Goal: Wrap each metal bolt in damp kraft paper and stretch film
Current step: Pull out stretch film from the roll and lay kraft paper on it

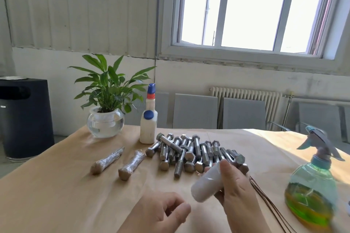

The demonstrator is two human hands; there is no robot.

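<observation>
My right hand [236,189] grips a white roll of stretch film [205,185], tilted, just above the table's near side. My left hand [161,212] hovers beside it at lower left, fingers loosely curled and holding nothing. A pile of several bare metal bolts [193,152] lies in the middle of the table. Two wrapped bolts [107,161] [132,164] lie to the left of the pile, covered in brown paper and film. Kraft paper [56,191] covers the tabletop.
A green spray bottle [314,181] stands at the right. A white bottle with a blue cap [148,121] and a potted plant in a glass bowl [106,121] stand at the back. Thin dark wires [265,198] lie by my right hand. A black bin [22,115] stands left of the table.
</observation>
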